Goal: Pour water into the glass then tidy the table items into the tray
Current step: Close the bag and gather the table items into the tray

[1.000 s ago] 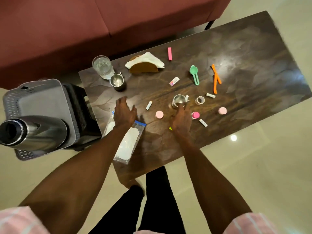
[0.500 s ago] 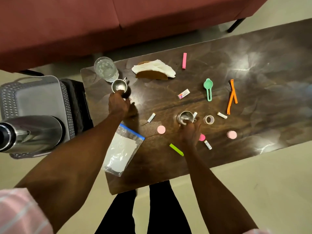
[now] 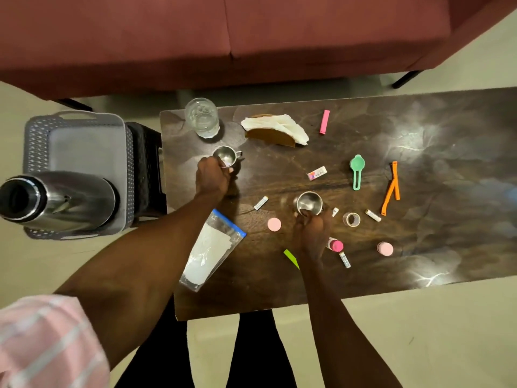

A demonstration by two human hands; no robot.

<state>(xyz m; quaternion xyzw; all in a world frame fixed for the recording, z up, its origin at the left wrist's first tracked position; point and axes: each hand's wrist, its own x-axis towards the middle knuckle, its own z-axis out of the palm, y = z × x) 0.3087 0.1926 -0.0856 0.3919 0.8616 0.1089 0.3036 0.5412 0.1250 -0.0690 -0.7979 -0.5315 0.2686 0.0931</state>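
Left hand [image 3: 210, 177]: fingers closed around the rim of a small steel cup [image 3: 225, 156], which stands on the worktop [image 3: 419, 233] with its handle pointing away from the hand.
Right hand [image 3: 312, 236]: fingers clamped on the near edge of a second steel cup [image 3: 309, 203], upright on the worktop.
Glass [image 3: 202, 117]: holds water, stands just beyond the left hand's cup at the worktop's far corner.
Tray [image 3: 81, 141]: grey perforated basket, well to the left of the left hand, off the worktop.
Flask [image 3: 56, 201]: steel, lies across the tray's near edge.
Between the 2 hands: a white sachet [image 3: 260, 203], a pink cap [image 3: 274, 224] and a zip bag [image 3: 209, 253] under the left forearm.
Right of the right hand: a tape roll [image 3: 351, 219], a green scoop [image 3: 357, 170] and an orange strap [image 3: 391, 189].
Beyond both hands: a napkin holder [image 3: 275, 130].
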